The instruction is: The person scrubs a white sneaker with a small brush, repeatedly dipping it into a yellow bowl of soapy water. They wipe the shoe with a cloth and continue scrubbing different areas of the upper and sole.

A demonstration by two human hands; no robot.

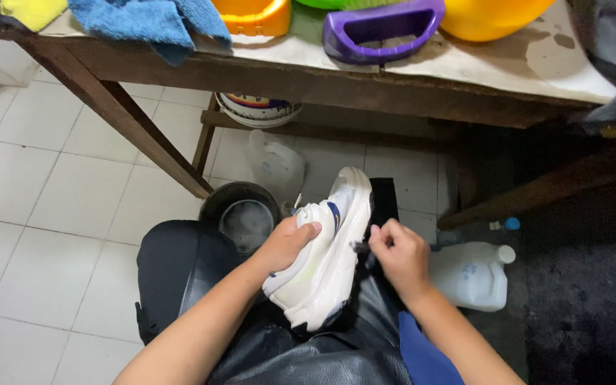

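Note:
A white sneaker [333,249] with dark blue accents lies over my lap, its sole turned to the right. My left hand [288,242] grips its upper from the left side. Close against the sole edge, my right hand [402,255] is closed around a small dark tool [360,247], likely a brush, whose tip touches the shoe. A black apron [301,356] covers my legs under the shoe.
A dark bucket of cloudy water [242,214] stands by my left knee. A white jug [473,274] lies to the right, a clear jug [276,162] under the wooden table [308,78]. On it: blue cloth [152,23], orange tub [252,16], purple handled brush [383,28].

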